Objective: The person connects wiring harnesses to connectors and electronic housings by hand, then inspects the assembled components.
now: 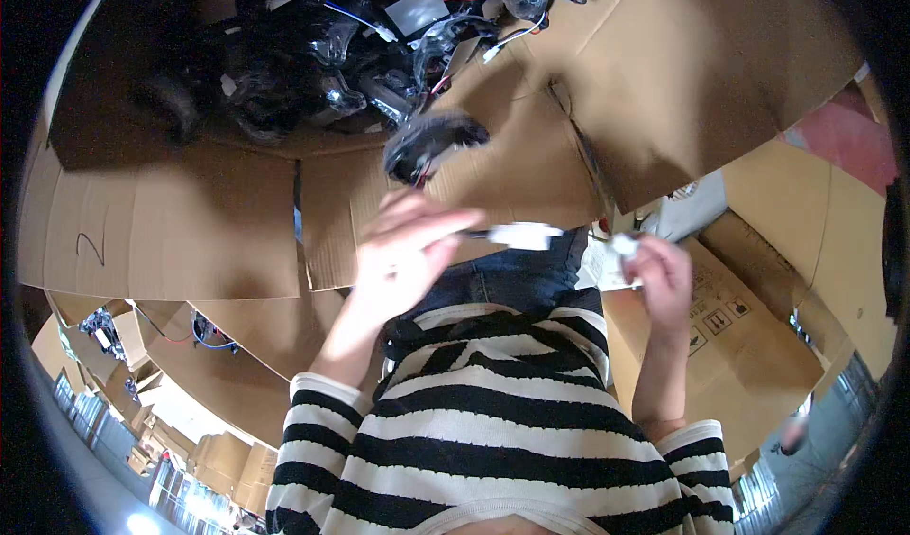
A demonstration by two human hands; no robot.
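Note:
My left hand [403,251], blurred by motion, is closed on a thin dark cable. A white connector-like piece [521,236] sticks out to the right past its fingertips. Just beyond the hand is a curved black part [431,148] with a glossy surface; its wire runs down toward my fingers. Over on the right, my right hand [661,274] is closed, pinching a small white piece [626,244] between thumb and fingers. Blur hides its exact kind. The two hands are apart, in front of my body.
A large open cardboard box [190,222] stands ahead, its flaps folded outward. Inside lie several black parts in clear plastic [332,80] with loose wires. To the right are another cardboard box [749,317] and a grey-white bag [687,215]. More cartons [223,464] stand at lower left.

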